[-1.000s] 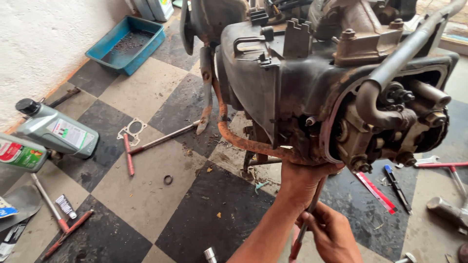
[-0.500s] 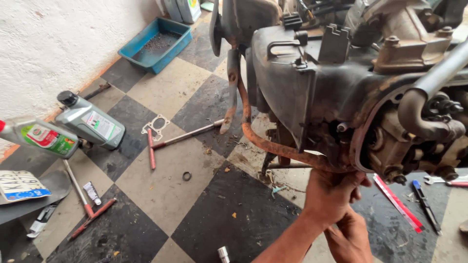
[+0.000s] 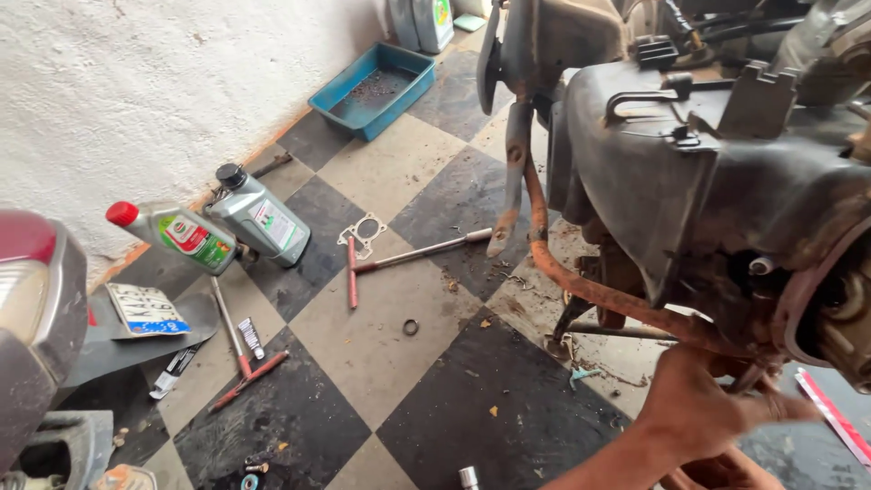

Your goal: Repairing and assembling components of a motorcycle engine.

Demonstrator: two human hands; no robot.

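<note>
Your left hand [image 3: 694,408] is pressed up against the underside of the engine block [image 3: 717,209], fingers wrapped narrowly around a thin dark part under the casing, just where the rusty orange frame tube [image 3: 590,290] meets it. Your right hand [image 3: 726,474] sits just below the left at the bottom edge of the view; most of it is cut off, so you cannot tell whether it is closed on anything. The engine block hangs at the right of the view, raised off the floor, its grimy grey casing running from the upper middle towards the lower right, and the rusty tube slopes down along its lower edge from a flat bracket to your hand. Beneath it lies a checked floor [image 3: 381,363] of black and pale tiles, dusty and littered with grit. On it you have a red-handled T-shaped wrench [image 3: 399,257] beside a flat gasket [image 3: 363,233], a small ring [image 3: 411,327], a grey oil bottle [image 3: 259,218] and a green-labelled bottle with a red cap [image 3: 177,236]. A blue tray [image 3: 372,86] stands against the rough white wall [image 3: 136,91].
</note>
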